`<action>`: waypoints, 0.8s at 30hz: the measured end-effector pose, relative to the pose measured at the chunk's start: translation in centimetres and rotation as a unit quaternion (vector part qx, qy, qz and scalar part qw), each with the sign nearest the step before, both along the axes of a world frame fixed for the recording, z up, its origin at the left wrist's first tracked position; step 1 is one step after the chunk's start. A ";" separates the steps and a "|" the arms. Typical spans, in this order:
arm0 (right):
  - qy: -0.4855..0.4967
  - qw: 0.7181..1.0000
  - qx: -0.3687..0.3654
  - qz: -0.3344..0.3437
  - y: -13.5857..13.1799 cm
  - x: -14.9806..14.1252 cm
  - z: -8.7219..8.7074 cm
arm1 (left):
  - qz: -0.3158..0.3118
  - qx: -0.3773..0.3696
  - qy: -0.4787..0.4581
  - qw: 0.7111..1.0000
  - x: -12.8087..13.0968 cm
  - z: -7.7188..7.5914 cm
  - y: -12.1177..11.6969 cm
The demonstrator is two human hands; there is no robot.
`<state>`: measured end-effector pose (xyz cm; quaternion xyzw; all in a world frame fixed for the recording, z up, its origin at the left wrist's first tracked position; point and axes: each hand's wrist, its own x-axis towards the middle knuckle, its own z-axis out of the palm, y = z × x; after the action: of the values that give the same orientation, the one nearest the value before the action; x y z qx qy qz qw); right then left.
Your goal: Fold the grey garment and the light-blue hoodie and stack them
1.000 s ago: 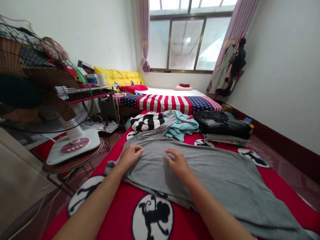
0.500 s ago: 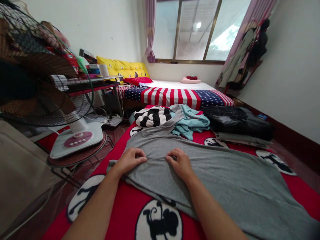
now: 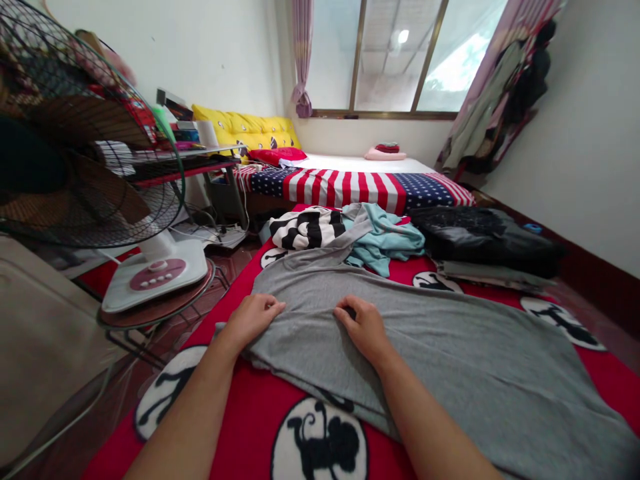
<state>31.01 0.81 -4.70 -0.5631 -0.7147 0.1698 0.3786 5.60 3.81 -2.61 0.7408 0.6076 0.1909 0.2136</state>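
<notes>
White walls [image 3: 240, 40]; dark maroon band [image 3: 605, 283] along base of right wall. Floor [image 3: 237, 263]: reddish-brown tile. Rear: sliding window [image 3: 387, 73], bronze-toned frame, daylight through panes; left mauve curtain [image 3: 302, 53] tied back. Below it, bed [image 3: 340, 162] with stars-and-stripes cover [image 3: 340, 190]. Left: cluttered desk [image 3: 220, 151]; nearer, electric fan [image 3: 160, 267] on round stool [image 3: 173, 300]

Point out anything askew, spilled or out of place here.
The striped cloth and light-blue cloth lie bunched at the far edge of the grey garment, untidy against the flatter dark pile to their right. I see nothing spilled or damaged.
</notes>
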 end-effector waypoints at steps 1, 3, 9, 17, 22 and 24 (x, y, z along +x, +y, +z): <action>-0.002 1.000 0.000 0.001 0.0 0.0 0.0 | 0.022 0.016 0.018 0.999 -0.1 0.0 0.0; -0.004 1.000 0.001 0.002 0.0 0.0 -0.1 | 0.060 0.044 0.045 0.996 -0.3 0.0 0.1; -0.001 1.000 0.003 0.002 0.0 0.0 -0.2 | 0.114 0.068 0.083 0.988 0.2 0.0 0.1; 0.006 1.000 -0.002 0.001 0.0 0.1 -0.2 | 0.112 0.115 0.093 0.983 0.1 -0.2 -0.1; 0.009 1.000 -0.002 0.001 -0.1 0.0 -0.1 | 0.178 0.109 0.137 0.968 -1.7 -0.6 0.8; 0.009 1.000 -0.001 0.004 -0.2 0.0 0.0 | 0.181 0.104 0.137 0.968 -1.8 -0.7 1.0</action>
<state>31.03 0.64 -4.74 -0.5592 -0.7132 0.1772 0.3838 3.77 4.82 -3.32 0.6555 0.7319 0.1857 0.0119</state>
